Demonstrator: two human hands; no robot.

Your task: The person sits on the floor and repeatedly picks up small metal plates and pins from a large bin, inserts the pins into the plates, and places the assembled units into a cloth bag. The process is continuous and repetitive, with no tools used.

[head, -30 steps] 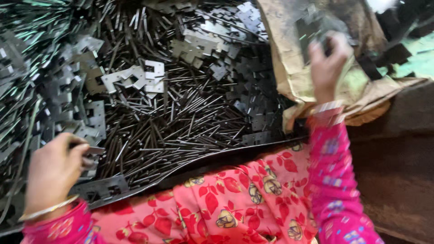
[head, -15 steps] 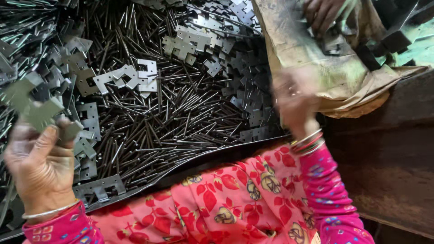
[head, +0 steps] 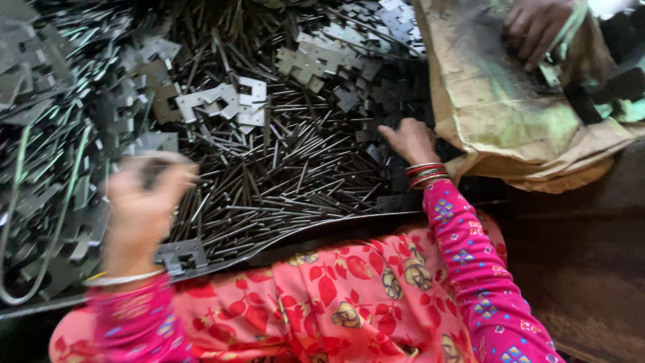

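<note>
Flat grey stamped metal plates point(head: 222, 101) are heaped with thin dark steel rods point(head: 295, 181) across the upper and centre frame. The right hand point(head: 411, 141) is laid, fingers extended, on dark plates at centre right. The left hand point(head: 144, 202), lower left, is blurred; its grip cannot be told. Another person's hand point(head: 537, 27) is seen on a tan paper sack point(head: 497, 114), upper right.

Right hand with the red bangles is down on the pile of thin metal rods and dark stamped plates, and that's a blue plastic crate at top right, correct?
Not quite: in the head view the right hand with red bangles is on the dark stamped plates beside the thin metal rods, but top right holds a tan paper sack, not a crate.
</note>
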